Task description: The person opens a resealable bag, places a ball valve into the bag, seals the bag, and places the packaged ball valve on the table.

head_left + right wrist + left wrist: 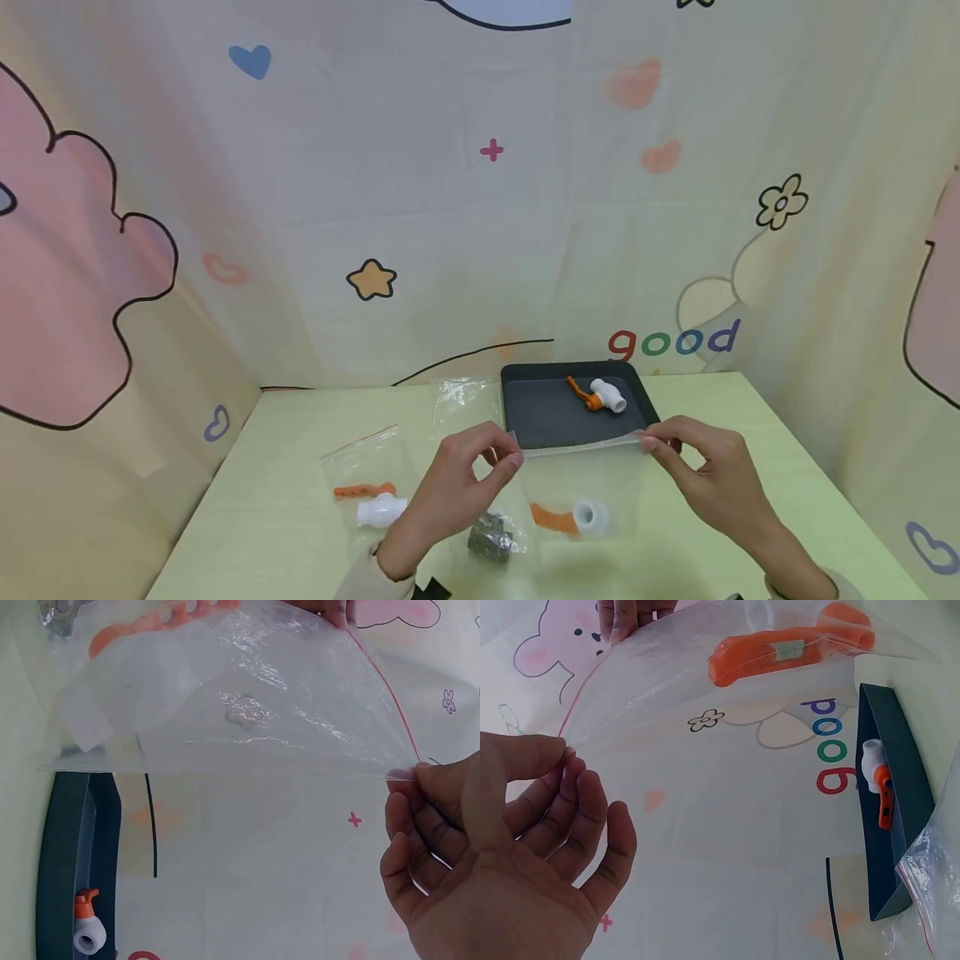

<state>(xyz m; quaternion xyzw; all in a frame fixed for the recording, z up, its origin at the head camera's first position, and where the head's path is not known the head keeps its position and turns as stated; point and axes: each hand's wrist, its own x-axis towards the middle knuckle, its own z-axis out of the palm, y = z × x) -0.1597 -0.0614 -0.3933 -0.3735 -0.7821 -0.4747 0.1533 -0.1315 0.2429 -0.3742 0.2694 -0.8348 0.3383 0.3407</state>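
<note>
Stretched between both hands is a clear zip bag (585,479), held up by its top corners. Inside it lies a white ball valve (592,517) with an orange handle (553,519). My left hand (465,479) pinches the left corner between thumb and forefinger. At the opposite corner my right hand (712,475) pinches the same strip; in the right wrist view a red line (386,682) runs along this edge. Behind the bag, a dark tray (536,408) holds another white valve (608,395) with an orange handle.
Left on the table (247,500) lies a second zip bag (367,454) with an orange handle (364,491) and a white valve body (381,510). Near my left hand, grey metal parts (491,537) lie in clear plastic. Another clear bag (467,402) touches the tray's left side.
</note>
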